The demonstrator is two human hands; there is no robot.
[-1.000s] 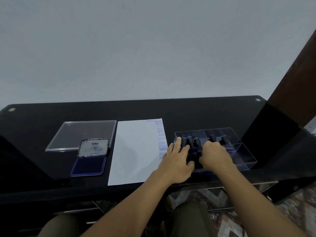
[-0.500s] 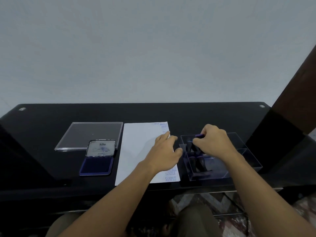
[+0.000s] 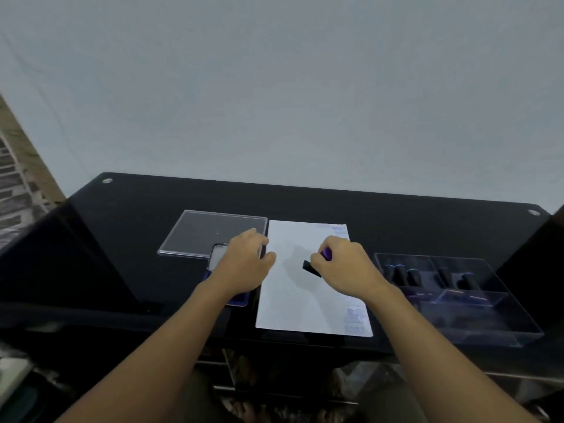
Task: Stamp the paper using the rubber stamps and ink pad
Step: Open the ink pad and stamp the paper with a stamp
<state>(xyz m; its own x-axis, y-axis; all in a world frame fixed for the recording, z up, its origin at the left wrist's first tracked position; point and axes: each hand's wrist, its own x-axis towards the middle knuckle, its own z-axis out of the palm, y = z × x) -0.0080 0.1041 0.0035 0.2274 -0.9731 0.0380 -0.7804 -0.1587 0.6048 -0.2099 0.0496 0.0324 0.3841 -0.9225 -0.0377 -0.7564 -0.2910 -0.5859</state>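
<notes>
The counter (image 3: 396,215) is glossy black; paper (image 3: 293,300) white, blue marks along its 3 o'clock edge; stamp (image 3: 311,268) black with a purple handle; ink pad (image 3: 241,299), at the paper's 9 o'clock, dark blue; tray (image 3: 488,328) clear, its stamps (image 3: 399,274) black, blue-banded.

The single head-worn camera looked forward and steeply down from the person's own eye level, close over the black counter (image 3: 396,215), with the paper (image 3: 293,300) near centre and the pale wall (image 3: 274,87) filling the upper half.
</notes>
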